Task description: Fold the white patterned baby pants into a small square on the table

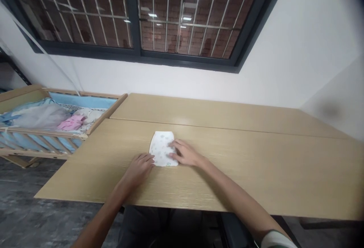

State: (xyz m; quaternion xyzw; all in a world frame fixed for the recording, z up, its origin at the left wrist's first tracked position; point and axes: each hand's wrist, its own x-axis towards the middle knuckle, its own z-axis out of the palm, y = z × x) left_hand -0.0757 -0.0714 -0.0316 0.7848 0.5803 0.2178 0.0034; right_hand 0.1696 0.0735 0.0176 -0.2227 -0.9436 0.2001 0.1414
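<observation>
A small white folded cloth with a faint print [161, 145] lies flat on the wooden table [256, 164], near its front edge. My right hand [184, 153] rests palm down on the cloth's right lower part, fingers stretched over it. My left hand [140, 168] lies flat on the table just left of the cloth, its fingertips touching the cloth's lower left corner. Neither hand grips anything.
A second wooden table [213, 111] butts against the far side. A wooden baby cot [42, 134] with blue bedding and pink and white clothes stands at the left. A white wall and barred window rise behind. Grey floor lies at lower left.
</observation>
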